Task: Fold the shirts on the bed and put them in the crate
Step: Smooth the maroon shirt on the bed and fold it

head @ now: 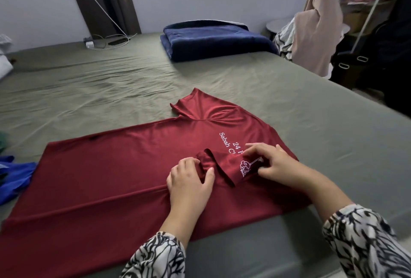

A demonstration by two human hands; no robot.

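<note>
Two hands are working the near sleeve of a red T-shirt on the bed.

The left hand (190, 183) is pinching the folded-in sleeve (213, 166) between thumb and fingers, while the right hand (272, 163) is gripping its printed part with curled fingers. The red T-shirt (106, 171) is lying flat across the green sheet (111, 91), its other sleeve pointing away. Farther back, a folded navy blanket (213, 39) is sitting.

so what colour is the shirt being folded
Dark red shirt with white print, head view.
</note>
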